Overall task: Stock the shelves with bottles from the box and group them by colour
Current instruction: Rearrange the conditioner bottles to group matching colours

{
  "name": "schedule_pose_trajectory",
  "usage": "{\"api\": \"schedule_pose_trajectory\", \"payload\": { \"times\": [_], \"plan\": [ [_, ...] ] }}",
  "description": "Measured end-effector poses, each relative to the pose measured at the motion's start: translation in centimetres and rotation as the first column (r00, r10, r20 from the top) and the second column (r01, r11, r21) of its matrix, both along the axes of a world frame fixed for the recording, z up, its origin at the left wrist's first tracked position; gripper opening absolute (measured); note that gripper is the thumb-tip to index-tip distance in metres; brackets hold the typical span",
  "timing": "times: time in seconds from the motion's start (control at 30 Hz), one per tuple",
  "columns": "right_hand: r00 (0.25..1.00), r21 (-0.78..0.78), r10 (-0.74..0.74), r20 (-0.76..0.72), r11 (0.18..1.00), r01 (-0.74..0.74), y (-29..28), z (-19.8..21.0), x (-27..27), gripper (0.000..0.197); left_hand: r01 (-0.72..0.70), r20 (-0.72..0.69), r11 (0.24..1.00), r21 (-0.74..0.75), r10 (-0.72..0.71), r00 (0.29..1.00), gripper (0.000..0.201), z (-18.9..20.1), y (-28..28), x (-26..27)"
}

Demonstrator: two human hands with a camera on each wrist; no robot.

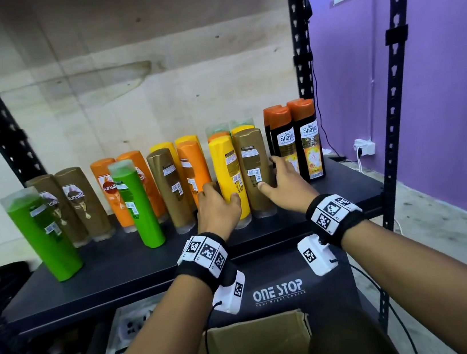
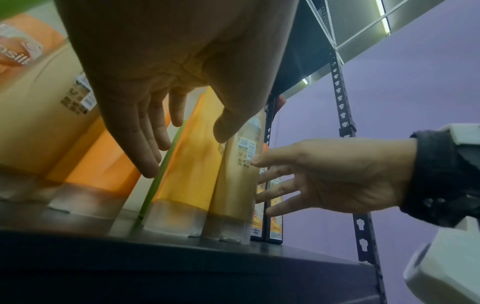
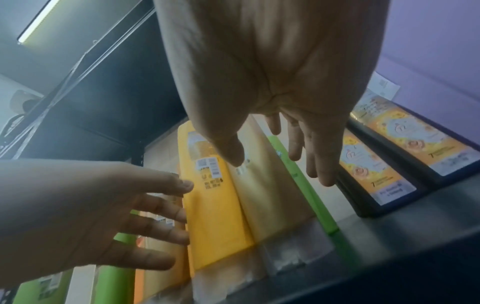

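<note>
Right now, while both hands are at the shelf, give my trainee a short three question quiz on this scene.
1. True or false: the left hand has its thumb on the front of the tall yellow plastic bottle.
2. Multiple choice: what stands directly right of that yellow bottle? A) a green bottle B) the tall brown plastic bottle C) an orange-capped black bottle
3. Fill in: the right hand reaches between the brown bottle and the ___ bottles with orange caps at the right end of the dark metal shelf.

Key: 1 true; 2 B; 3 black
</note>
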State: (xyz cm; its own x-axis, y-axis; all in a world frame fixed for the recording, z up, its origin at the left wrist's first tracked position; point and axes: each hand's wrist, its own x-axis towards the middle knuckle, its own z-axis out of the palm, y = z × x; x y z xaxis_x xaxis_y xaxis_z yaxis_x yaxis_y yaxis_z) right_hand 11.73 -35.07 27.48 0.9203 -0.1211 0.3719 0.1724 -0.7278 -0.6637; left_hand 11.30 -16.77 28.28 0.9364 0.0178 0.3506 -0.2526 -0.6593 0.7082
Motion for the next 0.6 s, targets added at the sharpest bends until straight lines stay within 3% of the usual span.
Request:
{"api": "schedule_pose_trajectory", "payload": {
  "times": [0.2, 0.6],
  "plan": [
    [0.996, 0.105, 0.057, 0.075, 0.992, -0.065, 1.0, -2.2, 0.9, 0.087, 0.045, 0.002, 0.997, -0.059, -0.044, 0.999, 0.053, -0.6, -0.9, 0.9],
    [0.989, 0.132, 0.001, 0.146, 0.991, -0.021, 1.0, -2.6, 1.4, 0.056, 0.05, 0.079, 0.988, -0.146, -0.038, 0.996, 0.056, -1.7, -0.8, 1.3]
  ]
}}
